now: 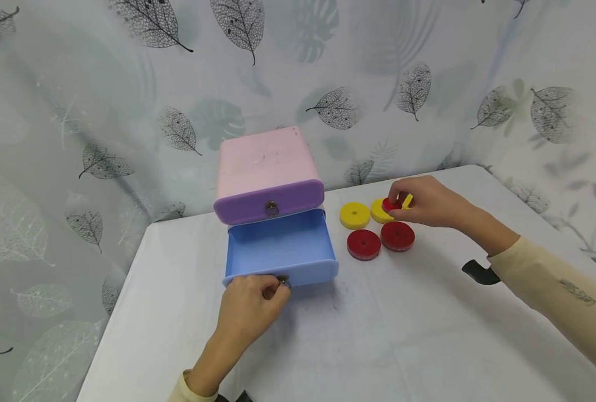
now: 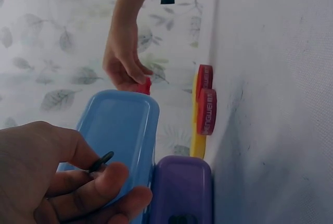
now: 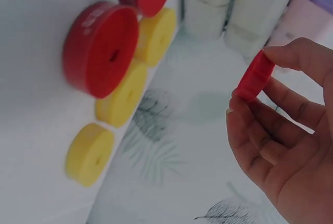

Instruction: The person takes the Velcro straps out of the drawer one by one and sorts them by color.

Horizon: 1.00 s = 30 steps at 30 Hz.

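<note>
In the head view, my left hand (image 1: 249, 307) pinches the small dark ring pull (image 1: 284, 280) on the front of the blue drawer (image 1: 277, 245), which is pulled out under a purple-fronted drawer (image 1: 270, 202). The left wrist view shows the ring pull (image 2: 101, 161) between thumb and fingers. Over to the right, my right hand (image 1: 428, 202) holds a small red roll (image 3: 255, 76) by its rim between thumb and fingertips, raised above the table. Beside it lie two larger red rolls of tape (image 1: 363, 244) and several yellow rolls (image 1: 354, 215), one partly hidden by the hand.
The pink drawer cabinet (image 1: 262, 153) stands at the back of the white-covered table (image 1: 378, 335), close to a leaf-patterned curtain (image 1: 277, 84). Its purple drawer is closed. The blue drawer juts forward, left of the rolls.
</note>
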Available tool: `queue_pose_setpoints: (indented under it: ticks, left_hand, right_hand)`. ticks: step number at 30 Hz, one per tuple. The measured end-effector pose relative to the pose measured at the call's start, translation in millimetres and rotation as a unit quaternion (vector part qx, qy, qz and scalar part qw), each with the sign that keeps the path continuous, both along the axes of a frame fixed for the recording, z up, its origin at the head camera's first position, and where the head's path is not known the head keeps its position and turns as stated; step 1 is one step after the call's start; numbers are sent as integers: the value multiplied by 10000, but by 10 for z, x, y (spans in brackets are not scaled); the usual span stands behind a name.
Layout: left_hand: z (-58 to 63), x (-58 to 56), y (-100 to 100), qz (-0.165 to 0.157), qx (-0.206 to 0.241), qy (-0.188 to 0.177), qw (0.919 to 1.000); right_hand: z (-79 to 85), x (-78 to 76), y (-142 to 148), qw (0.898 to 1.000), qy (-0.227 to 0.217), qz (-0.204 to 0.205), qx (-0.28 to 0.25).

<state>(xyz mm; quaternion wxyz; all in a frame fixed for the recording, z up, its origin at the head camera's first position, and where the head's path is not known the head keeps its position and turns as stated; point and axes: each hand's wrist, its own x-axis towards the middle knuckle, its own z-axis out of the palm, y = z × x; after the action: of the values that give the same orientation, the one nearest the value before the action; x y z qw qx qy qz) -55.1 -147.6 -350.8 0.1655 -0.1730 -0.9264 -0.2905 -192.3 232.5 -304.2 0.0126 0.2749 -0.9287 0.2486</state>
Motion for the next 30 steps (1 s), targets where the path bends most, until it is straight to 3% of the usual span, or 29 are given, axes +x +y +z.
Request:
queue_pose_setpoints:
  ticks: [18, 30]
  left_hand:
    - [-1, 2, 22, 32, 107, -100, 9999]
    - [-24, -30, 15, 115, 144, -73, 9998]
  right_hand:
    - [-196, -28, 411, 9977, -233, -643, 5]
    - [-392, -27, 600, 9970, -302, -707, 125]
